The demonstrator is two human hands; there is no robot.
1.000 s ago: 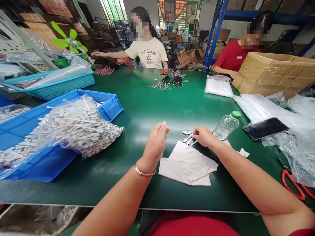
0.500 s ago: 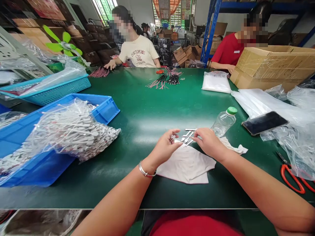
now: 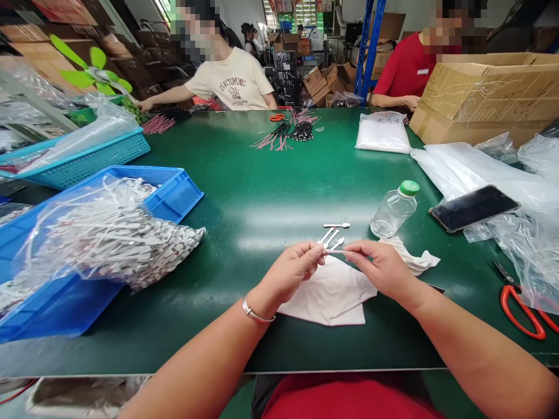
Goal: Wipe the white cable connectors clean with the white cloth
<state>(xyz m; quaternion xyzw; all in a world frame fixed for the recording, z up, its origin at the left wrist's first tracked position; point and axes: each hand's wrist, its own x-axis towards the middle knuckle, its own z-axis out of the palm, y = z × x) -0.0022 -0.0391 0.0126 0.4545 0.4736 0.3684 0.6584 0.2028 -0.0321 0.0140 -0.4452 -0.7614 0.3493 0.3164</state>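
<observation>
My left hand (image 3: pixel 292 270) and my right hand (image 3: pixel 379 266) meet above a white cloth (image 3: pixel 332 297) on the green table (image 3: pixel 262 192). Between their pinched fingertips they hold one small white stick-like part (image 3: pixel 335 251). Several more of these white parts (image 3: pixel 334 233) lie on the table just beyond my fingers. A silver bangle (image 3: pixel 255 314) circles my left wrist.
A blue crate (image 3: pixel 174 198) at the left holds a clear bag of white parts (image 3: pixel 113 238). A water bottle (image 3: pixel 393 208), phone (image 3: pixel 474 206), plastic bags (image 3: pixel 524 244) and orange scissors (image 3: pixel 522 311) lie right. Two people sit across, near wires (image 3: pixel 288 131) and a cardboard box (image 3: pixel 484 99).
My left hand came down from a raised fist to meet my right hand. Both now pinch one white part, lifted slightly toward me off the small pile.
</observation>
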